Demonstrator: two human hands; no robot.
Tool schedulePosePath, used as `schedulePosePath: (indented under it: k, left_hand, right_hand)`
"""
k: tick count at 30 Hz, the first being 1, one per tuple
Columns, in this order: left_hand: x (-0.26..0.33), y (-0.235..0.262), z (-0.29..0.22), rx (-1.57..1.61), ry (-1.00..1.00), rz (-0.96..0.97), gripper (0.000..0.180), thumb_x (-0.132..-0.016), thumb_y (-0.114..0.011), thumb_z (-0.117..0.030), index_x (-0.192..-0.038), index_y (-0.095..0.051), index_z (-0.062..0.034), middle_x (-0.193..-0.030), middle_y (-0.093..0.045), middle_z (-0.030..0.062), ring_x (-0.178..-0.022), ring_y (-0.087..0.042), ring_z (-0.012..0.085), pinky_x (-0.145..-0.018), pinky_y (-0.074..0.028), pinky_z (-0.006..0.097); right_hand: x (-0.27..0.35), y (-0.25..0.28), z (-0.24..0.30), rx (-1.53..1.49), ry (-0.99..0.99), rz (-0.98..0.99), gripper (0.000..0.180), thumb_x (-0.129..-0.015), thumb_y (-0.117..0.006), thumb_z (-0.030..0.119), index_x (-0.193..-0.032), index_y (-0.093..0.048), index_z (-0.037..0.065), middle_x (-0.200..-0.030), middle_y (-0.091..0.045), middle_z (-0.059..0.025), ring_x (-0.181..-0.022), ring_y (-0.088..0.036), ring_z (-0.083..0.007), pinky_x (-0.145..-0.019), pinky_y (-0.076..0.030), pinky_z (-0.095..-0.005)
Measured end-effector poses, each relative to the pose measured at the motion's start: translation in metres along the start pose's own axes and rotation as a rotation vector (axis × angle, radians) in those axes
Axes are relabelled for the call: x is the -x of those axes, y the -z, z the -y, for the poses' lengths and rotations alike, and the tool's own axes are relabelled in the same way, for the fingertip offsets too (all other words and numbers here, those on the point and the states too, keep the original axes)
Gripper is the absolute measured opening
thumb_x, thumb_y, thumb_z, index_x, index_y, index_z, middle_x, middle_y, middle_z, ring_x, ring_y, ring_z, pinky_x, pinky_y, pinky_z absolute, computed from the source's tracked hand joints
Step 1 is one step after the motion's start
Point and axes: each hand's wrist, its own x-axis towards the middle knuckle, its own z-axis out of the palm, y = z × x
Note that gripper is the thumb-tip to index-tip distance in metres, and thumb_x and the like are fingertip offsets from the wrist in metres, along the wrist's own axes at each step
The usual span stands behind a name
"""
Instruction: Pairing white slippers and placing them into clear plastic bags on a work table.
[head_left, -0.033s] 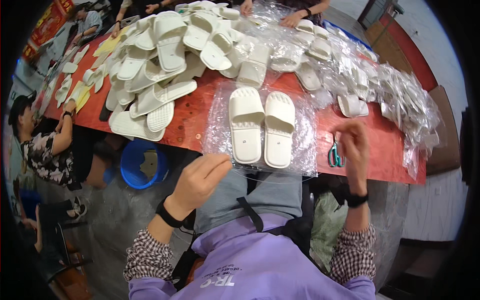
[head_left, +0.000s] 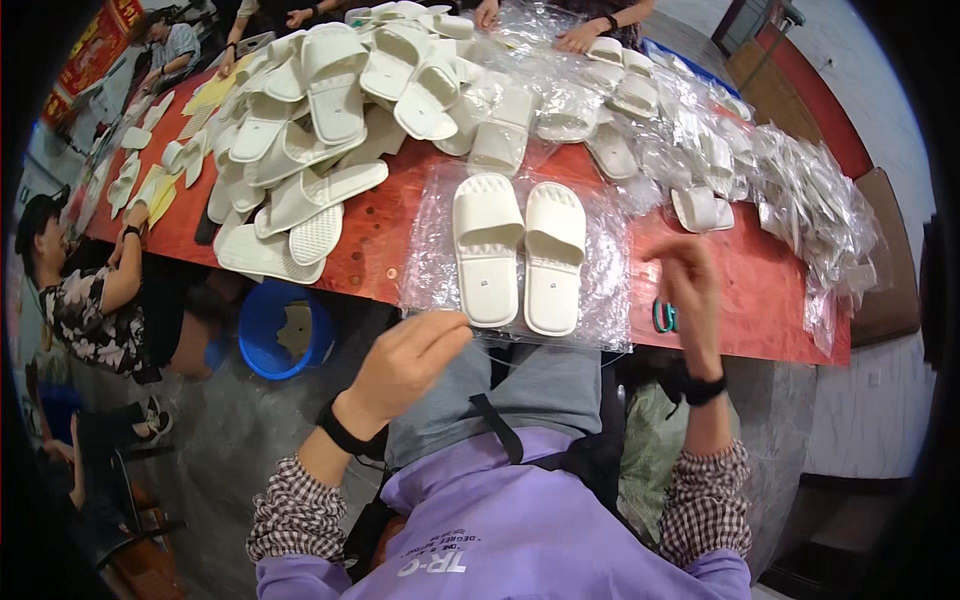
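A pair of off-white slippers (head_left: 489, 250) lies side by side on a clear plastic bag (head_left: 612, 300) at the table's near edge. My left hand (head_left: 402, 362) is closed in a pinch on the bag's near left edge, beside the left slipper's heel. My right hand (head_left: 690, 285) hovers to the right of the pair, blurred by motion, so its fingers cannot be read. Beneath it, green-handled scissors (head_left: 664, 316) lie partly hidden on the red table (head_left: 745, 270).
A tall heap of loose slippers (head_left: 300, 150) stands at the left. Bagged slippers (head_left: 720, 150) pile up at the right. A blue bucket (head_left: 285, 330) sits on the floor at left. Co-workers' hands (head_left: 580, 38) work across the table, and another person (head_left: 90, 280) sits at left.
My right hand has shifted slightly left and now covers more of the scissors. My left hand stays pinched at the bag's edge. The whole view has shifted a little.
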Motion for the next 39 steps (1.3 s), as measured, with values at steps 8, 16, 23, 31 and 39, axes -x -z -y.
schedulePosePath:
  k: [8, 16, 23, 31, 39]
  left_hand:
    - [-0.019, -0.084, 0.045, 0.026, 0.049, 0.152, 0.021, -0.08, -0.057, 0.0, -0.101, -0.057, -0.0008, -0.101, -0.061, 0.0124, -0.092, -0.062, 0.0298, -0.078, -0.053, 0.038]
    - [-0.041, -0.117, 0.097, 0.068, 0.265, 0.315, 0.018, -0.091, -0.055, -0.008, -0.107, -0.058, -0.0008, -0.105, -0.059, 0.0163, -0.093, -0.061, 0.0363, -0.078, -0.052, 0.041]
    - [-0.05, -0.148, 0.104, -0.082, 0.256, 0.36, 0.095, -0.079, -0.072, -0.048, -0.141, -0.03, 0.0108, -0.143, -0.035, 0.0305, -0.135, -0.036, 0.0407, -0.111, -0.033, 0.042]
    - [-0.056, -0.173, 0.099, -0.056, 0.387, 0.368, 0.129, -0.056, -0.087, -0.05, -0.145, -0.017, 0.0111, -0.148, -0.024, 0.0309, -0.14, -0.024, 0.042, -0.117, -0.022, 0.044]
    - [-0.056, -0.175, 0.092, -0.029, 0.411, 0.35, 0.128, -0.059, -0.084, -0.053, -0.145, -0.015, 0.0109, -0.149, -0.022, 0.0316, -0.141, -0.023, 0.0423, -0.117, -0.021, 0.045]
  right_hand:
    - [-0.016, -0.071, -0.11, 0.277, -0.096, 0.239, 0.028, -0.09, -0.058, 0.008, -0.118, -0.059, 0.001, -0.108, -0.067, -0.0172, -0.094, -0.067, -0.0283, -0.08, -0.052, -0.0357]
    - [-0.035, -0.108, -0.156, 0.828, 0.238, 0.274, 0.058, -0.086, -0.064, 0.027, -0.127, -0.045, -0.01, -0.12, -0.055, -0.0249, -0.115, -0.05, -0.0389, -0.099, -0.041, -0.0447]
    - [-0.055, -0.138, -0.191, 0.971, 0.106, 0.178, 0.037, -0.093, -0.047, 0.032, -0.092, -0.064, -0.001, -0.087, -0.066, -0.0212, -0.085, -0.062, -0.0399, -0.083, -0.045, -0.0508]
    - [-0.071, -0.128, -0.189, 0.911, -0.05, 0.307, 0.048, -0.096, -0.04, 0.038, -0.09, -0.064, -0.004, -0.089, -0.067, -0.025, -0.087, -0.063, -0.0426, -0.082, -0.046, -0.0529]
    - [-0.071, -0.127, -0.179, 0.831, -0.161, 0.278, 0.05, -0.092, -0.046, 0.038, -0.081, -0.066, -0.006, -0.084, -0.067, -0.0282, -0.084, -0.064, -0.0431, -0.082, -0.046, -0.0514]
